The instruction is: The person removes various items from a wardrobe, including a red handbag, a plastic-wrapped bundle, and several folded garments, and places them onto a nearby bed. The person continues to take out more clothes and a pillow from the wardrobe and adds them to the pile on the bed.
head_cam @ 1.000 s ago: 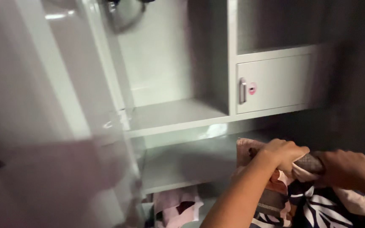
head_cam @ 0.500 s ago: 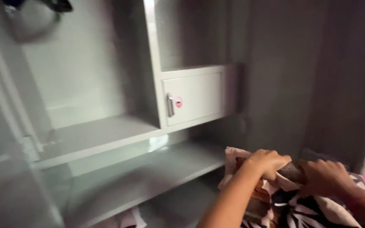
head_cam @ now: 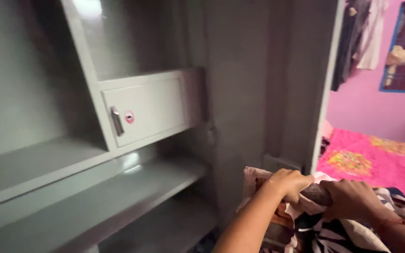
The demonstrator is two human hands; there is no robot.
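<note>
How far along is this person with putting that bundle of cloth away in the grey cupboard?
Not far yet. Done: the grey metal cupboard stands open, its shelves showing bare. In hand: the left hand and right hand both grip a stack of patterned folded cloth, held in front of the cupboard. Left: none of that cloth lies on a shelf yet. The small locker door is shut.

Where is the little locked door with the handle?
The small grey locker door is left of centre inside the grey cupboard, above the shelf, up-left of both hands.
</note>
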